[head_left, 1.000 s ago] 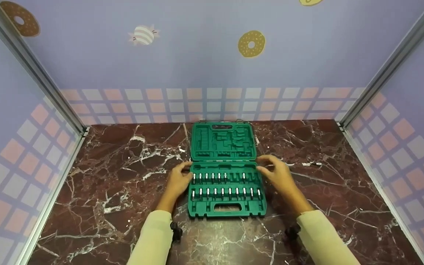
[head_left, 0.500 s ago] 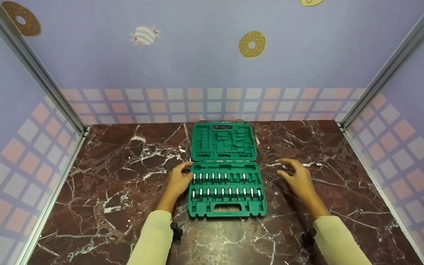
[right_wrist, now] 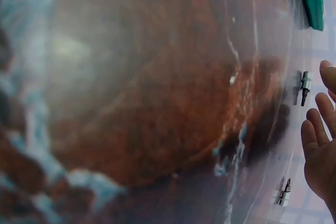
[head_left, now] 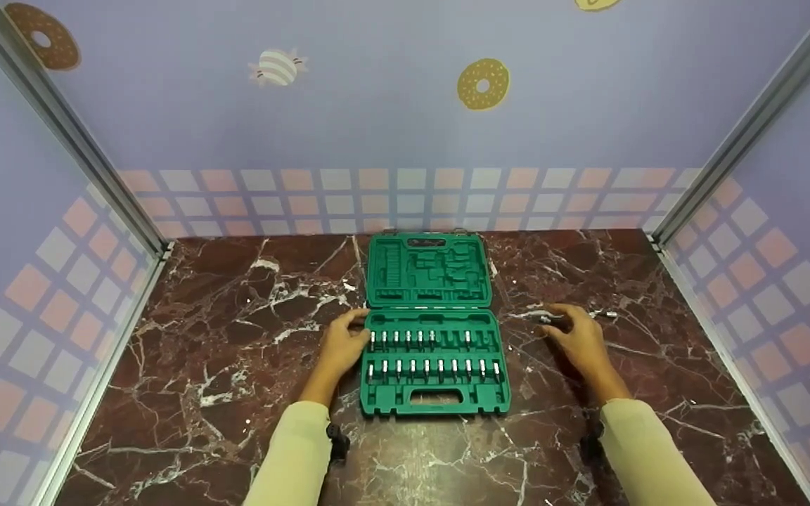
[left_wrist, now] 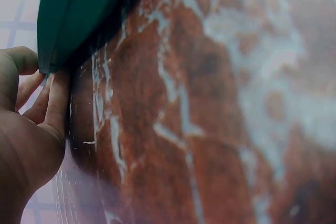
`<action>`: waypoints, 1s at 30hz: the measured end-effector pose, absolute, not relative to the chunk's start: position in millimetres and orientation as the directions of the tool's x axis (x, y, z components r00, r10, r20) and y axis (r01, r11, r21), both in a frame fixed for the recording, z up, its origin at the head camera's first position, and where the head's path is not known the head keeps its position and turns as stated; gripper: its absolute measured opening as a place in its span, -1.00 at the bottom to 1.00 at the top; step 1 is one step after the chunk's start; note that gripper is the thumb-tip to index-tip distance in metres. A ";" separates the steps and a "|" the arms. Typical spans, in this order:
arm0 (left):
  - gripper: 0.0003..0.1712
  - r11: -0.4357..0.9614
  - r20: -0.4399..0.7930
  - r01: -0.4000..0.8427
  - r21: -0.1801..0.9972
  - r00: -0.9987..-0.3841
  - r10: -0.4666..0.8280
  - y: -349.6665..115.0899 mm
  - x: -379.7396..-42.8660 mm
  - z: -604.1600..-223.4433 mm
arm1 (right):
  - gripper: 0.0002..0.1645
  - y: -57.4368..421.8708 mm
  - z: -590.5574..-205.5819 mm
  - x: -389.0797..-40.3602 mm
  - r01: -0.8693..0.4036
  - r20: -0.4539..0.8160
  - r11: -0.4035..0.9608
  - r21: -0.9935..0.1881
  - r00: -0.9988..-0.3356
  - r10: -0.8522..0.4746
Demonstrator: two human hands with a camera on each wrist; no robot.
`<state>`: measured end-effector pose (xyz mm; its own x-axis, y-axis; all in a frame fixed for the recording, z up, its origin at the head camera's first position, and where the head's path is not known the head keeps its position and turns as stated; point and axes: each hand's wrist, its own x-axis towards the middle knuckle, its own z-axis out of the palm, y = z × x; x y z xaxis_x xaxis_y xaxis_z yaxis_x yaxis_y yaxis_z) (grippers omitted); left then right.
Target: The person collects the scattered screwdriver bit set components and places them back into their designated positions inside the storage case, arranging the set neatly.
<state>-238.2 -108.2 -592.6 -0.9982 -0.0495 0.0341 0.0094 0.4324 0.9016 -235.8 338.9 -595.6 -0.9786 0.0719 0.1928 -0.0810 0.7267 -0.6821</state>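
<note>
A green tool case [head_left: 435,400] lies unfolded on the marbled table, with two rows of silver-and-dark bit sockets [head_left: 440,367] in its near half. My left hand [head_left: 340,348] holds the case's left edge, thumb at the rim; the left wrist view shows the case corner [left_wrist: 58,35] between thumb and fingers. To the right of the case, my right hand [head_left: 581,344] hovers with parted, slightly bent fingers around a loose bit socket [right_wrist: 305,82], apparently not touching it. A second loose bit socket [right_wrist: 286,192] lies farther right, beyond the hand.
The case lid [head_left: 427,270], with moulded recesses, lies back near the rear wall [head_left: 405,140]. Side walls with metal corner rails [head_left: 721,119] enclose the table [head_left: 236,422]. A few recesses in the upper socket row are vacant.
My right hand has left the case's right edge and moved right to the nearer loose bit socket, its fingers drawing slightly closer. My left hand stays on the case.
</note>
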 end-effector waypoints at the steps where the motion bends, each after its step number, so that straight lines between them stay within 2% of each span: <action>1: -0.56 0.431 0.031 0.006 0.902 -0.998 -0.050 -108.2 -238.1 -592.4 | -0.45 339.3 -596.5 -236.9 -0.075 0.184 0.726 -0.683 -0.980 0.071; 10: -0.55 0.429 0.026 0.005 0.903 -0.999 -0.042 -109.7 -239.8 -594.2 | -0.55 335.0 -599.3 -245.9 -0.045 0.149 0.759 -0.650 -0.986 0.069; 18: -0.54 0.445 0.013 -0.010 0.895 -0.999 -0.049 -110.8 -238.0 -593.3 | -0.79 327.7 -602.6 -248.8 -0.083 0.210 0.784 -0.616 -0.976 0.062; 30: -0.54 0.443 0.013 -0.012 0.896 -0.999 -0.053 -109.4 -239.7 -593.9 | -0.86 328.6 -602.4 -245.0 -0.121 0.257 0.780 -0.613 -0.965 0.052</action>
